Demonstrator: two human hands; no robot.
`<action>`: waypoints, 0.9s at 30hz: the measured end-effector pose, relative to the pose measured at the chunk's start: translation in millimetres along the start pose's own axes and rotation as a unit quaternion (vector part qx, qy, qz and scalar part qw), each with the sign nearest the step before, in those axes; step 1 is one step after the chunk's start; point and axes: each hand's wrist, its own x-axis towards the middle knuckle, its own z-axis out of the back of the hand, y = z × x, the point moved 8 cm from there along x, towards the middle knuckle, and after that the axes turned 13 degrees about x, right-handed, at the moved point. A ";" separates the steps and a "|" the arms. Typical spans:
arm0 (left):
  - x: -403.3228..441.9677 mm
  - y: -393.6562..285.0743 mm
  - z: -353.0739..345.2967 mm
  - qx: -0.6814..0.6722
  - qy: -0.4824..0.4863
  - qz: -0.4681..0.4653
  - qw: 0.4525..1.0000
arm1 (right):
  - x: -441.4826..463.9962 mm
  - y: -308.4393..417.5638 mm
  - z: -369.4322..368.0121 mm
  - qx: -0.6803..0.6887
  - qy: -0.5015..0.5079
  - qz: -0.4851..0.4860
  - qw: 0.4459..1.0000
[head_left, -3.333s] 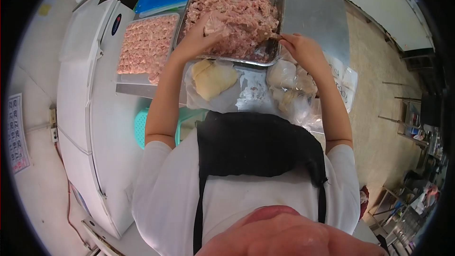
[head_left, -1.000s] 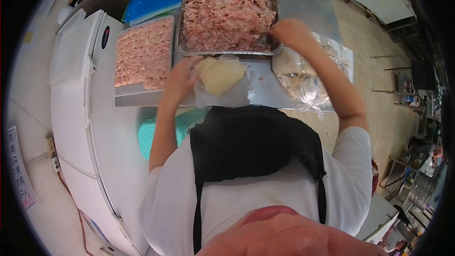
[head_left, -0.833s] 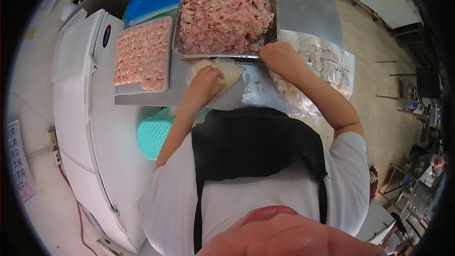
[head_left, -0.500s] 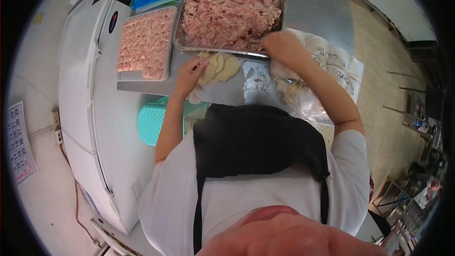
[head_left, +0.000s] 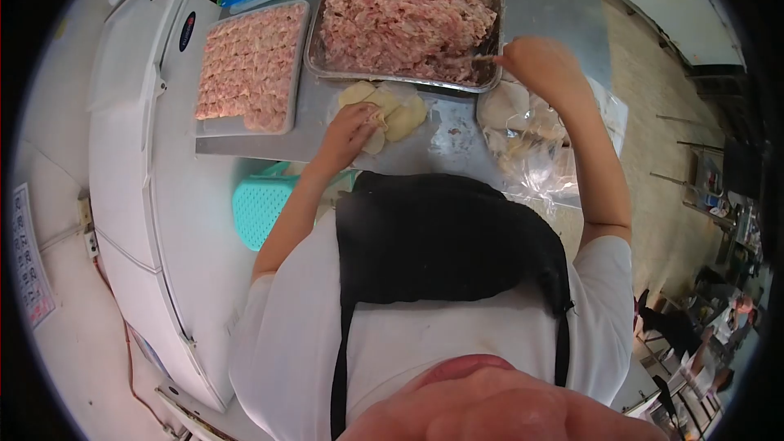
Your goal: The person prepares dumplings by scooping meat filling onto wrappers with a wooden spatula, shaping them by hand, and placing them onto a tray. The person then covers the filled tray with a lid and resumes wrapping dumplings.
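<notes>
Pinching, right hand (head_left: 536, 65): thin utensil (head_left: 487, 59).
Pan (head_left: 321, 67), upper centre: minced meat (head_left: 404, 12); cut off at top.
Tray (head_left: 222, 126), upper left: portioned meat (head_left: 251, 57).
Left hand (head_left: 351, 128): on pale discs (head_left: 406, 119); cannot tell grip.

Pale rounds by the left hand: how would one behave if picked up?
The rounds look thin and sheet-like, so one would probably flop. They overlap, so a neighbour may cling and come along. That thinness suggests it could tear if tugged.

The left hand (head_left: 347, 132) is held with fingers (head_left: 361, 113) curled; farther forward and to its right, the right hand (head_left: 537, 65) is clenched. Behind the hands, both forearms (head_left: 601, 165) are slanted inward.
</notes>
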 end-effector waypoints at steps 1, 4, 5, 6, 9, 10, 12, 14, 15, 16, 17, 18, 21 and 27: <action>-0.1 2.8 5.4 -0.026 -0.001 0.009 1.000 | 2.0 1.7 2.1 -0.014 -0.001 -0.011 1.000; 6.8 -5.7 26.1 0.010 0.022 -0.021 0.999 | -1.9 28.4 -40.8 0.007 -0.016 0.049 0.999; 11.5 -11.0 35.0 0.041 0.032 -0.041 0.998 | -3.5 39.7 -55.0 0.024 -0.024 0.085 0.996; 18.2 -10.9 45.7 -0.014 0.021 -0.009 1.000 | -3.3 41.2 -51.5 0.008 -0.030 0.082 0.996; 20.5 3.3 58.1 -0.194 0.000 0.075 0.978 | -0.9 31.9 -29.9 -0.043 0.037 0.010 0.998; 19.9 20.3 55.9 -0.262 -0.006 0.091 0.961 | 2.4 30.2 -20.5 -0.048 0.025 -0.011 0.998; 20.1 51.6 58.2 -0.360 -0.025 0.139 0.922 | 9.5 26.8 -8.7 -0.062 0.001 -0.051 0.997; 19.8 78.0 61.9 -0.421 -0.046 0.202 0.883 | 18.4 38.8 -48.1 -0.038 0.035 -0.035 0.998; 22.0 81.2 64.4 -0.512 -0.060 0.219 0.828 | 17.2 51.1 -65.0 -0.039 0.019 -0.007 0.999; 26.8 80.6 70.4 -0.597 -0.074 0.233 0.764 | 16.6 64.0 -68.7 -0.040 0.001 0.020 0.999; 28.6 80.8 74.1 -0.675 -0.086 0.245 0.691 | 13.3 66.7 -64.0 0.009 -0.017 0.016 1.000; 30.6 77.5 76.3 -0.712 -0.061 0.227 0.661 | 12.2 64.9 -60.9 0.072 -0.014 -0.003 0.997; 40.0 75.5 82.4 -0.719 -0.009 0.192 0.668 | 11.3 64.9 -54.2 0.242 -0.013 -0.051 0.969; 79.7 66.9 90.2 -0.697 -0.069 0.198 0.685 | 19.3 76.9 -35.4 0.457 -0.119 -0.124 0.872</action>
